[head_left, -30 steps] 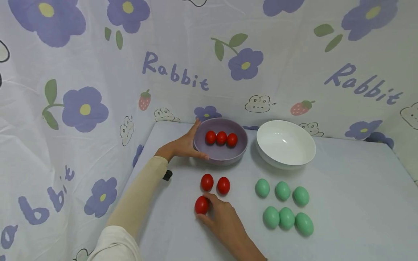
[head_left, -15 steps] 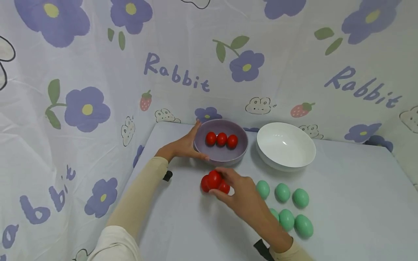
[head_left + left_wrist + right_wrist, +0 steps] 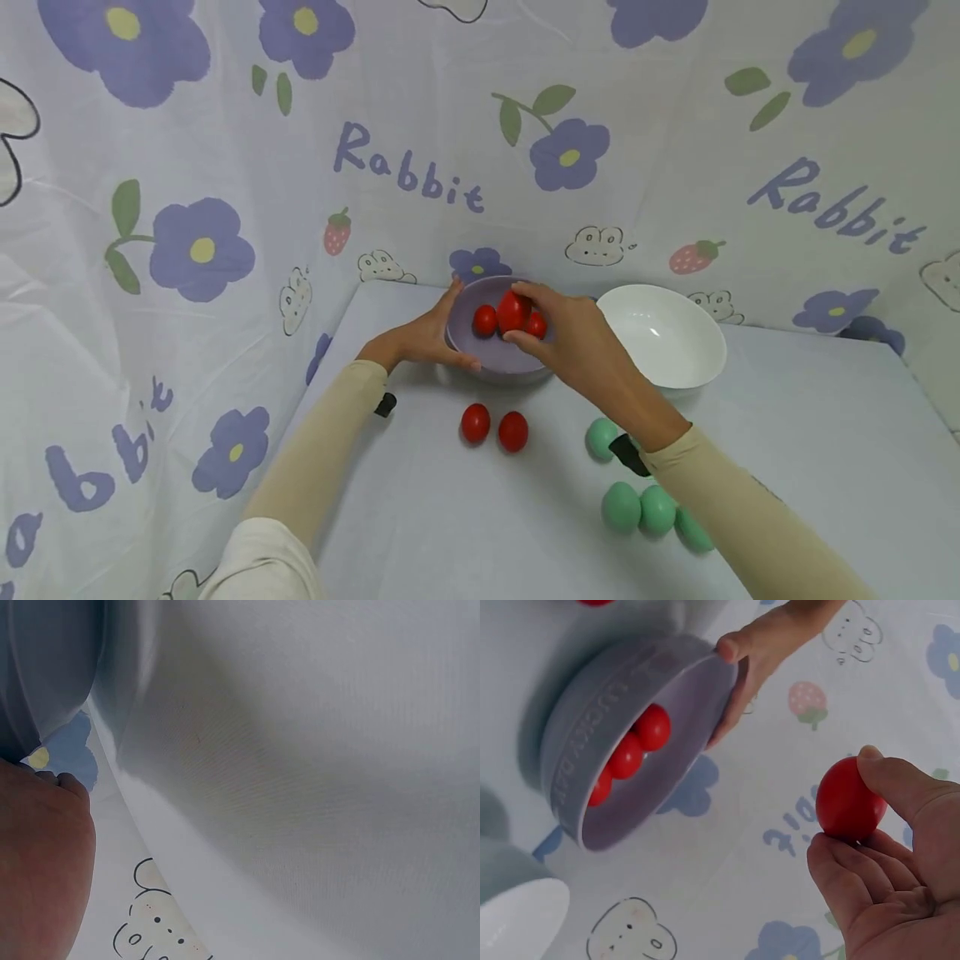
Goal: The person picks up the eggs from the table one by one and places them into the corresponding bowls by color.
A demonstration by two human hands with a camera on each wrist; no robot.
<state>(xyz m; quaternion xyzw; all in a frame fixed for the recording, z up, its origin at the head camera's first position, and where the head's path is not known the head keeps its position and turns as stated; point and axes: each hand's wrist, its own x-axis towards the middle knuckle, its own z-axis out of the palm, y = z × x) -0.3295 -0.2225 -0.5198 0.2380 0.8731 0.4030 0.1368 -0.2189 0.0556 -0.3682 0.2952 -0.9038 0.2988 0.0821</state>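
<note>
Right grip [image 3: 581,337] pinching a red egg [image 3: 513,313], thumb one side, fingers the other. Head view lines the egg up over the purple bowl [image 3: 501,355]; exact height I can't tell. Left grip [image 3: 412,336] is wrapped round the bowl's left side, thumb and fingers along the wall.

Looks like a placing step. I'd lower into the bare near part of the bowl, clear of the row of eggs [image 3: 627,756], and let go only once the shell touches bottom; dropped, it could roll and knock the others. I'd brace lightly with the left, no tipping.

Views: head hides the row's middle egg behind the held one; right wrist shows all three, plus lettering on the bowl. Only head gives me two loose red eggs [image 3: 495,428] whole, and the green eggs [image 3: 639,507], partly behind the right sleeve [image 3: 738,508]. Left wrist: hand and bowl wall, no eggs.
</note>
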